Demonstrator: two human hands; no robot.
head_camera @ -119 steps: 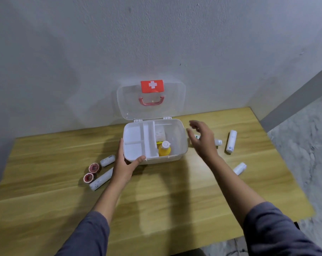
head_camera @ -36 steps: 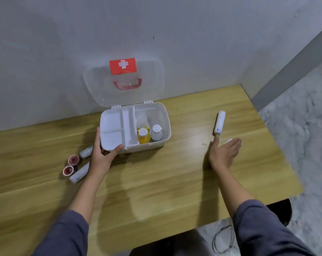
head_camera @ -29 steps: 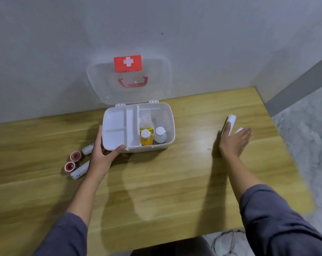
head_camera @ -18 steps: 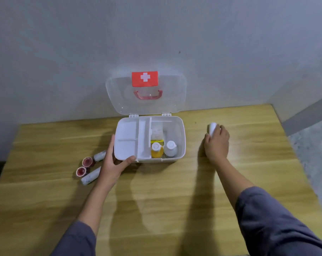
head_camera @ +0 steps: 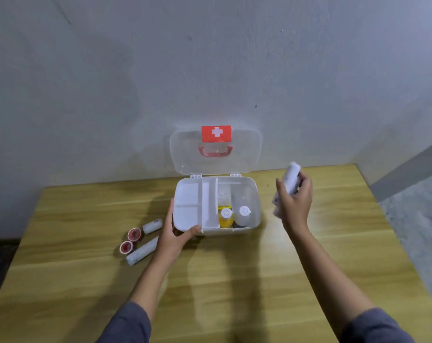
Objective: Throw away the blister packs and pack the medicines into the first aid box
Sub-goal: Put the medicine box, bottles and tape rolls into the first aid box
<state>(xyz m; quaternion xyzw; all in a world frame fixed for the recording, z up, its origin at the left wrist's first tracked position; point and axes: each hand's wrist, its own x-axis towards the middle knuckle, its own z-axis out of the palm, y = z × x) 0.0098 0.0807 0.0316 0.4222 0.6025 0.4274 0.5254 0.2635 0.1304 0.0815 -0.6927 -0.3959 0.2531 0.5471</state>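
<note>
White plastic tubes (head_camera: 291, 180), apparently two, clamped in right hand (head_camera: 295, 204), raised beside open white first aid box (head_camera: 255, 194) on wooden worktop (head_camera: 234, 280). Left hand (head_camera: 176, 235) grips box front-left corner. Risk: loose multi-tube grip, one could slip during transfer & roll off.

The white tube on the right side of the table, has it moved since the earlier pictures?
Yes. The white tube is off the table, lifted in the right hand, nearer the first aid box.
</note>
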